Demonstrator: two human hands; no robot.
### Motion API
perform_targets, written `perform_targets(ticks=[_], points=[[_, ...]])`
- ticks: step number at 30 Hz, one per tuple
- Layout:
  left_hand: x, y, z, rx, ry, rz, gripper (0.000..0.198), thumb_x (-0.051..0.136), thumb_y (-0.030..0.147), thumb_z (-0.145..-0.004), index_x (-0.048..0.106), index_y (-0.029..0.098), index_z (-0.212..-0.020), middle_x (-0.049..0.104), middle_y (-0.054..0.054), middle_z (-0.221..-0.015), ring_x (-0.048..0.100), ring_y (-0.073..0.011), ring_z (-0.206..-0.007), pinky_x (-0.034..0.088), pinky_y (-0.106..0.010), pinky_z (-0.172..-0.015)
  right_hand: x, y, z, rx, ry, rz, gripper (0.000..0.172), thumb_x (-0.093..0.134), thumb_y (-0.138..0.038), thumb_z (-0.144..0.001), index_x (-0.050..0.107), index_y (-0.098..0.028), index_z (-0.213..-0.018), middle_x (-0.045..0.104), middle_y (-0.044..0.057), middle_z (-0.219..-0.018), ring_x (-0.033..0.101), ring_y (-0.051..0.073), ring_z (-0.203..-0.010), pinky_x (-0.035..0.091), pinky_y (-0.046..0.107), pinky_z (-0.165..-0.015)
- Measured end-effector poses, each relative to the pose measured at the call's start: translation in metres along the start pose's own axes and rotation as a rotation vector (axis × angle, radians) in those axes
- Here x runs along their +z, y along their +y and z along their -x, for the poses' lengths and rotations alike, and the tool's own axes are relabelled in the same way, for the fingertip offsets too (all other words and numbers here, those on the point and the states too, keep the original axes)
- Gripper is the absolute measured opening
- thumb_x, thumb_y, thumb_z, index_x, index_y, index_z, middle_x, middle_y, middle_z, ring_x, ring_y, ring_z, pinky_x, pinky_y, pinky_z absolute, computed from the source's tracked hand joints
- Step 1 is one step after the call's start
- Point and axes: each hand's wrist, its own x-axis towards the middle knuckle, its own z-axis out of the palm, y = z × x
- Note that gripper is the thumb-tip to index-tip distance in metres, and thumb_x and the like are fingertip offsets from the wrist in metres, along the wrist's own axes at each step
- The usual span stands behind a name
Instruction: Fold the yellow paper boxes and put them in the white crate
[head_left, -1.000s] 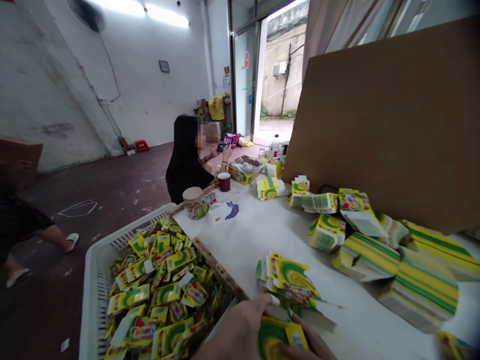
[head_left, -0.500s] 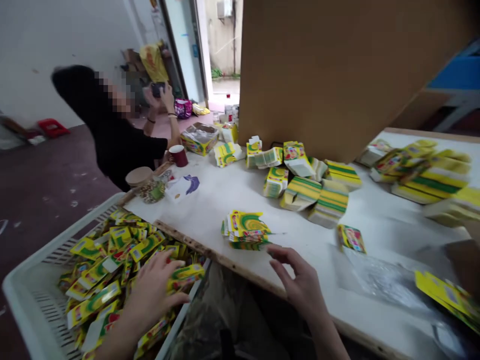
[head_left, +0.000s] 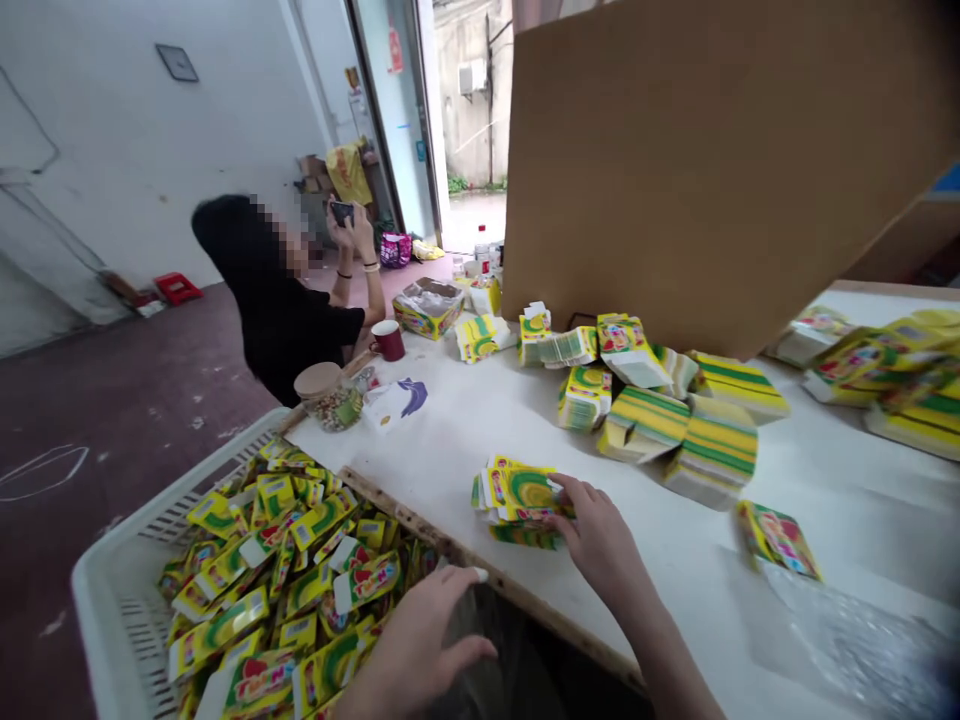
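My right hand (head_left: 604, 545) is at a small stack of flat yellow-and-green cartons (head_left: 517, 490) near the table's front edge. Its thumb and forefinger pinch the right end of an upper carton. My left hand (head_left: 431, 640) hovers in front of the table edge, to the right of a white plastic basket (head_left: 101, 600). That hand is empty, its thumb apart from its fingers. Folded yellow candy cartons (head_left: 307, 590) fill the basket in a loose heap.
Bundled flat cartons (head_left: 645, 420) lie farther back on the white table (head_left: 450, 420), before a large cardboard sheet (head_left: 675, 170). A lidded jar (head_left: 330, 400), a white box (head_left: 394, 405) and a red mug (head_left: 388, 340) stand at left. Beyond them, a person (head_left: 292, 300) holds a phone.
My left hand has moved from above the basket to the right, toward the table edge. My right hand has closed in on the carton stack. The view has shifted left.
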Motion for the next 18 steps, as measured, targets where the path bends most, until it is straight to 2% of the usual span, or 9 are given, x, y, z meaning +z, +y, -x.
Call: perform_targets(ticks=[2,4,7,9,12,15,18], points=[[0.004,0.004,-0.003,0.026,-0.023,0.043,0.052,0.076,0.027,-0.070,0.059,0.021,-0.119,0.062,-0.006,-0.121,0.055,-0.0239,-0.114,0.042,-0.034,-0.101,0.002,0.002,0.001,-0.004,-0.009,-0.005,0.039,0.055,-0.010,-0.082,0.052,-0.012,-0.121,0.064,0.010,-0.095,0.058,0.026,-0.093,0.046,0.039,-0.085],[0.008,0.006,-0.004,0.054,-0.061,0.072,0.051,0.078,0.027,-0.069,0.060,0.021,-0.116,0.063,-0.005,-0.118,0.057,-0.0224,-0.110,0.043,-0.031,-0.098,0.003,0.003,0.002,-0.001,0.019,0.025,0.043,0.056,-0.011,-0.082,0.050,-0.011,-0.124,0.061,0.012,-0.104,0.057,0.026,-0.098,0.046,0.038,-0.086],[0.013,0.007,-0.005,0.075,-0.103,0.080,0.053,0.079,0.028,-0.067,0.060,0.020,-0.116,0.064,-0.005,-0.117,0.057,-0.0223,-0.109,0.043,-0.030,-0.096,0.002,0.004,0.003,0.091,0.051,0.165,0.037,0.062,-0.024,-0.082,0.056,-0.016,-0.117,0.057,0.014,-0.114,0.056,0.030,-0.102,0.045,0.041,-0.083],[0.016,0.006,-0.005,0.086,-0.110,0.082,0.055,0.079,0.027,-0.066,0.060,0.020,-0.117,0.063,-0.006,-0.118,0.057,-0.0231,-0.110,0.043,-0.031,-0.097,0.001,0.003,0.004,0.152,0.055,0.254,0.028,0.066,-0.031,-0.079,0.062,-0.019,-0.104,0.059,0.012,-0.107,0.057,0.031,-0.096,0.044,0.043,-0.080],[0.018,0.005,-0.007,0.093,-0.111,0.091,0.056,0.079,0.026,-0.065,0.060,0.020,-0.117,0.063,-0.008,-0.119,0.057,-0.0255,-0.110,0.043,-0.034,-0.097,0.000,0.002,0.002,0.147,0.107,0.293,0.021,0.069,-0.031,-0.076,0.061,-0.019,-0.091,0.061,0.011,-0.096,0.058,0.031,-0.090,0.043,0.041,-0.074],[0.018,0.005,-0.010,0.110,-0.129,0.112,0.058,0.080,0.030,-0.061,0.062,0.017,-0.115,0.065,-0.012,-0.115,0.059,-0.0292,-0.105,0.045,-0.038,-0.093,-0.001,0.003,0.000,0.083,0.151,0.236,0.021,0.070,-0.025,-0.072,0.055,-0.019,-0.085,0.062,0.009,-0.087,0.059,0.029,-0.082,0.043,0.037,-0.069],[0.019,0.004,-0.013,0.114,-0.146,0.217,0.053,0.078,0.036,-0.062,0.066,0.017,-0.110,0.067,-0.011,-0.109,0.060,-0.0295,-0.100,0.046,-0.038,-0.090,-0.008,0.004,0.000,0.024,0.184,0.112,0.019,0.065,-0.021,-0.071,0.048,-0.022,-0.078,0.062,0.003,-0.073,0.059,0.025,-0.071,0.043,0.033,-0.062]])
